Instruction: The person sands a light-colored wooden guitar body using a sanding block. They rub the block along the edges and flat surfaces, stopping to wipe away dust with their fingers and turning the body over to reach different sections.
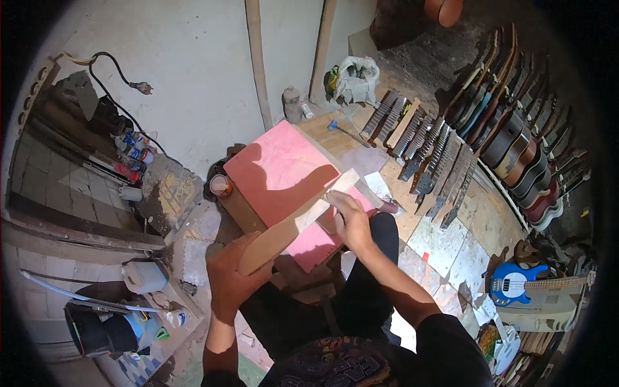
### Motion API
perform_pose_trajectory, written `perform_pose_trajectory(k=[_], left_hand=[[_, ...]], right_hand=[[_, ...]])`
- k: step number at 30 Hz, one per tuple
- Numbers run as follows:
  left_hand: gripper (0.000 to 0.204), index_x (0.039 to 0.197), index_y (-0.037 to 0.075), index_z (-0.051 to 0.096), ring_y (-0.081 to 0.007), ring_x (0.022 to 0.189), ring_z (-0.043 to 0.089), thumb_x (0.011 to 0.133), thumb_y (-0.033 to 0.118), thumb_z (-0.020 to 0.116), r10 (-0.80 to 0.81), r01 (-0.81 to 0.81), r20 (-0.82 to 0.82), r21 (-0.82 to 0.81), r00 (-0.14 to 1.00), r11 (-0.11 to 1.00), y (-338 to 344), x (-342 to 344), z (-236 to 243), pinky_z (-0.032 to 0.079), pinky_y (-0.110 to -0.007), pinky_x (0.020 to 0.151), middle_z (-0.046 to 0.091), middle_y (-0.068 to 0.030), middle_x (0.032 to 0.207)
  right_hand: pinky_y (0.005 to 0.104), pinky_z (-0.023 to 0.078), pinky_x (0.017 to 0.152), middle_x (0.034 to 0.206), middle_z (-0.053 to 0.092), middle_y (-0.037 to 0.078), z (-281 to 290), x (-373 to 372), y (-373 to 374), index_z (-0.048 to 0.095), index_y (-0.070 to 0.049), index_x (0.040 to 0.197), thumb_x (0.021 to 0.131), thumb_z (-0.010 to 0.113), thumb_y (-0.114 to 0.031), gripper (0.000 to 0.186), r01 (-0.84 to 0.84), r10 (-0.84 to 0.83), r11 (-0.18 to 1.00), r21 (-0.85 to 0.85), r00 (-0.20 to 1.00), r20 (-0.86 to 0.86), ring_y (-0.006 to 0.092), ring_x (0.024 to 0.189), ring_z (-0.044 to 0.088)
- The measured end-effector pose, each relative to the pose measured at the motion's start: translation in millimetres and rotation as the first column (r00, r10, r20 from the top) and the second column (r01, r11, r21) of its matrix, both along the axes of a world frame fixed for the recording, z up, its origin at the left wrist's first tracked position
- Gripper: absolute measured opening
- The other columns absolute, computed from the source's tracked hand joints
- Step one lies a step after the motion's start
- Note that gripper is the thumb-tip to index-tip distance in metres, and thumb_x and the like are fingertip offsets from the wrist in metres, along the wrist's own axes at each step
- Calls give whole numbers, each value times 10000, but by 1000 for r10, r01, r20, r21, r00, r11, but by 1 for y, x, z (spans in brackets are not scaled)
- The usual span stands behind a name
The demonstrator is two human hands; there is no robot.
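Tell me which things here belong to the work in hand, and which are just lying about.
In the work:
pale wooden piece, held by the left hand, right hand at its edge
pink board, beneath it

Apparently lying about:
blue electric guitar
row of guitars
plugged cable end
white plastic bag

A long, flat piece of pale tan wood [291,228], creamier at its far end. Below it, a flat, rectangular pink board [284,158], deepened to rose by shadow toward its left edge. Black trousers [278,319]; a black cloth shirt [348,362] with a muted, multicoloured print. A solid-bodied electric guitar [507,268], bright blue with a white oval plate [514,284].
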State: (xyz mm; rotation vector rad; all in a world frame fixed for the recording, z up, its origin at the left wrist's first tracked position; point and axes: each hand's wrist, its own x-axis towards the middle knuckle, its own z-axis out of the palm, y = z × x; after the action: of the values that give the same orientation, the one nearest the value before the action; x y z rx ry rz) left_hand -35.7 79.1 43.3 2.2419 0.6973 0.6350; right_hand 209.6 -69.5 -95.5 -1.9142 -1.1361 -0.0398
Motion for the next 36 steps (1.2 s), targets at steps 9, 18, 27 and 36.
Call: perform_pose_trajectory(k=[9, 18, 27, 36], left_hand=[[527, 1207, 19, 751, -266, 998, 783, 710, 152, 863, 19, -19, -12, -15, 1000, 1000, 1, -2, -3, 593, -369, 910, 794, -173, 1100], [534, 1210, 27, 748, -287, 1011, 781, 704, 152, 863, 4, -4, 15, -34, 1000, 999, 2, -1, -2, 596, -378, 911, 791, -176, 1110], [552, 1217, 12, 745, -260, 1022, 775, 687, 142, 828, 8, -7, 12, -48, 1000, 999, 2, -6, -2, 586, -377, 935, 792, -173, 1112], [507, 1189, 48, 750, -327, 950, 788, 716, 152, 898, -42, 40, 43, 61, 998, 997, 3, -2, 1, 612, -396, 830, 788, -177, 1073]], right_hand=[[395, 528, 1058, 1324, 692, 160, -4, -2, 1, 731, -20, 1272, 909, 535, 92, 427, -108, 118, 992, 60, 971, -207, 286, 1241, 661], [336, 533, 1014, 1279, 705, 92, 0, 7, -2, 690, 3, 1338, 946, 532, 67, 427, -185, 175, 982, 36, 823, -540, 183, 1200, 661], [397, 494, 1091, 1321, 695, 167, 0, 25, -13, 705, -28, 1343, 874, 507, 116, 529, -63, 62, 997, -50, 998, -25, 295, 1271, 645], [373, 460, 1154, 1322, 689, 181, 1, 10, -6, 727, 16, 1261, 827, 467, 144, 521, -133, 137, 991, 31, 968, -212, 316, 1282, 642]])
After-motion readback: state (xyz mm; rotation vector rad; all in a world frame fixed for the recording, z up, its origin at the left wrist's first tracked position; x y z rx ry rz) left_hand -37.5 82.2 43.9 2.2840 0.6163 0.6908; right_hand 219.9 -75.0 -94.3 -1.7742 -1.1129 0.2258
